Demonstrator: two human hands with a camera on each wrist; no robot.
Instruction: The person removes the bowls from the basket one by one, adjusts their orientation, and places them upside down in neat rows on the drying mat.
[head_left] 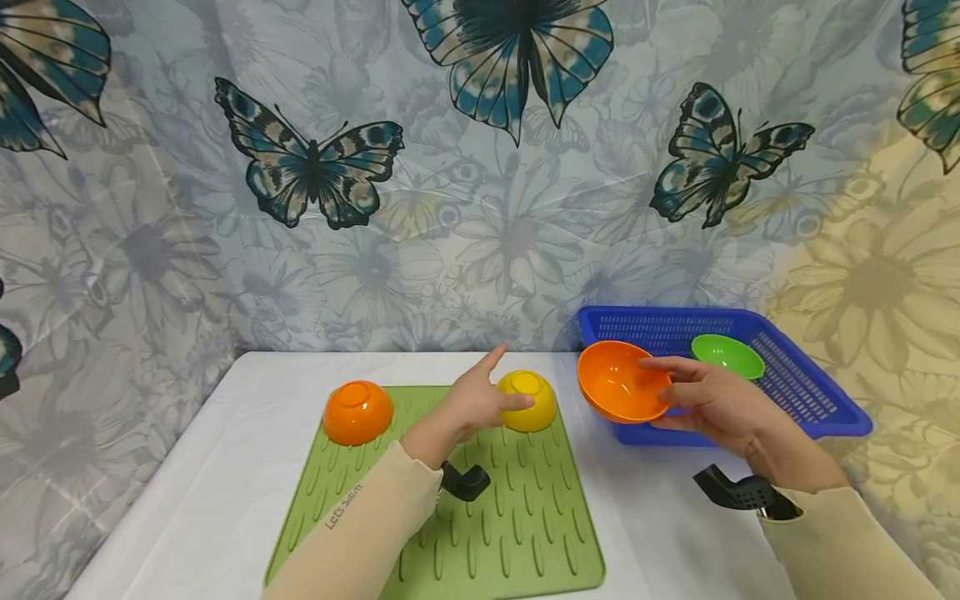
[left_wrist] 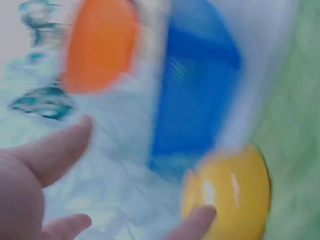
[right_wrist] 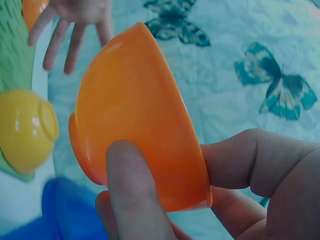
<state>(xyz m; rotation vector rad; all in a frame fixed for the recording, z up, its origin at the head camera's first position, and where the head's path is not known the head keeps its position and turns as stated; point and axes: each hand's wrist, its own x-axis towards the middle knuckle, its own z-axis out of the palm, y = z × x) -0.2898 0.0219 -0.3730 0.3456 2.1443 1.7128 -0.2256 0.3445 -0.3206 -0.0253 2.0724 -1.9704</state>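
Note:
An orange bowl (head_left: 617, 383) is pinched at its right side by my right hand (head_left: 716, 408), in front of the blue basket. In the right wrist view, the thumb and fingers grip the wall of this bowl (right_wrist: 135, 110). My left hand (head_left: 476, 400) has its fingers spread and holds nothing. It hovers by a yellow bowl (head_left: 534, 412), which lies upside down on the green mat (head_left: 480, 533); whether a finger touches it I cannot tell. Another orange bowl (head_left: 358, 417) stands upside down at the mat's far left corner.
A blue perforated basket (head_left: 810, 375) stands at the back right of the white-covered table (head_left: 202, 467). Inside it a green bowl (head_left: 727, 354) sits tilted. Behind everything hangs a butterfly-patterned cloth (head_left: 517, 217).

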